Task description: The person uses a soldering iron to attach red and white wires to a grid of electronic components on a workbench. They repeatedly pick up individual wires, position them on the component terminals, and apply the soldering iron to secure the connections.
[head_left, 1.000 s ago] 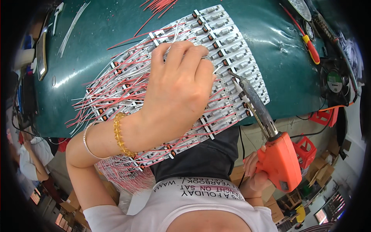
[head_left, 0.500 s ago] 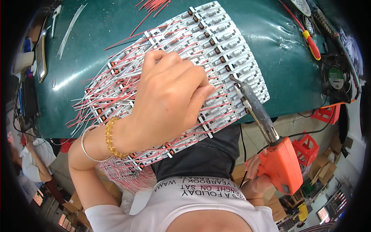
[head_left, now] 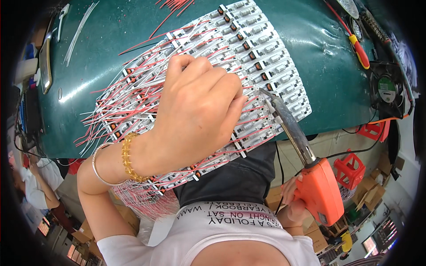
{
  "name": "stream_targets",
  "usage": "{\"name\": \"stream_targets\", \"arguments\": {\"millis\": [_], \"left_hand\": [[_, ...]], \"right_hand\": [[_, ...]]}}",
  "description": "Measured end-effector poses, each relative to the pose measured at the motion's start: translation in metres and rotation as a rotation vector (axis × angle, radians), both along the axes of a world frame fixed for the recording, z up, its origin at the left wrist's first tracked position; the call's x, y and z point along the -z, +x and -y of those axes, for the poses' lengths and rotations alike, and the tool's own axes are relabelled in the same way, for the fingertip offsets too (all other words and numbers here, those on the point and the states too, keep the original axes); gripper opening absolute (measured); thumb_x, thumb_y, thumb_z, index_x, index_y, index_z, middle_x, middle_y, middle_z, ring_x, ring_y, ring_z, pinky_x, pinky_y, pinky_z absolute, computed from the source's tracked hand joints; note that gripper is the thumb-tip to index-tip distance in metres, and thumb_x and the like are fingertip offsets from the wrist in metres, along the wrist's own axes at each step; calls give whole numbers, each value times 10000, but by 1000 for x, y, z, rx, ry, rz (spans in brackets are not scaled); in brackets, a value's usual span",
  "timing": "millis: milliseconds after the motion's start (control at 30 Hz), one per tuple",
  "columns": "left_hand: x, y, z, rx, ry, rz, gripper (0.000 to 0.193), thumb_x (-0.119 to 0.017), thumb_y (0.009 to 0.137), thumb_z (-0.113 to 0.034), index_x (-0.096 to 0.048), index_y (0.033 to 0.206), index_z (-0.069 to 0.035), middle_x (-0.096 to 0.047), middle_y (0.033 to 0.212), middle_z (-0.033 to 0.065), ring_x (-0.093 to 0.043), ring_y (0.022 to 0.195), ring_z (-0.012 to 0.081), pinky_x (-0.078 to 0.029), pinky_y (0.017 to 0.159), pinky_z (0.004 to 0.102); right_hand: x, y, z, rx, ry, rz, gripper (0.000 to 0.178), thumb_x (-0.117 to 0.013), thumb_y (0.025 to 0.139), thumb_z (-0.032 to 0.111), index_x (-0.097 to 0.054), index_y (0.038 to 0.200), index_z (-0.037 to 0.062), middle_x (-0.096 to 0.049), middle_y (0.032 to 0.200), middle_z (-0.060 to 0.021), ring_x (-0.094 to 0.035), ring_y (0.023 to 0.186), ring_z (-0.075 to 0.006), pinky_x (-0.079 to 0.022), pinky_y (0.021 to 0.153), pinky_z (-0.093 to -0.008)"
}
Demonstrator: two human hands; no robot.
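Observation:
A large panel of small white circuit boards lies on the green table and hangs over its near edge. Many red and white wires are attached in rows, their loose ends trailing left. Above the panel's middle is my left hand, fingers bent and thumb pressed in; the fingertips and anything they pinch are hidden from view. My right hand grips an orange soldering gun by its handle. The gun's metal tip points up and left, at a board row just right of my left hand's fingertips.
Loose red wires and white wires lie on the far table. At the right are a screwdriver and a black fan. Red stools stand below the table's right side. Another person is at the lower left.
The soldering gun has shifted slightly left, bringing its tip closer to my left hand's fingertips. My left hand stays in nearly the same place and pose.

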State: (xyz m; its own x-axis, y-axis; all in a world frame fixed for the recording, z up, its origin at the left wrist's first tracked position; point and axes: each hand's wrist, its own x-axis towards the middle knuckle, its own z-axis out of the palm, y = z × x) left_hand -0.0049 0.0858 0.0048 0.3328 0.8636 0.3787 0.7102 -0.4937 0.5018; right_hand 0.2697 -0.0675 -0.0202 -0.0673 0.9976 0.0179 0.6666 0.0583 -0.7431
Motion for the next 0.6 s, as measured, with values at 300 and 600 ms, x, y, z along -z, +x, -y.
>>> {"name": "stream_targets", "arguments": {"millis": [300,600], "left_hand": [[-1,0,-1,7,-10,-13,136,-742,710,-17,-618,726,-70,-559,644,21,-503,650,210,-369,760,366],[0,3,2,97,-7,48,142,-759,709,-29,-648,791,-67,-570,686,27,-524,684,209,-390,877,409]], "right_hand": [[14,2,0,44,13,-550,896,-612,805,666,-440,1266,-83,-428,484,63,-430,400,-75,-408,455,-235],[-7,-11,-8,94,-26,-575,910,-605,792,698,-437,1221,-88,-434,484,55,-436,402,-83,-408,461,-239]]}}
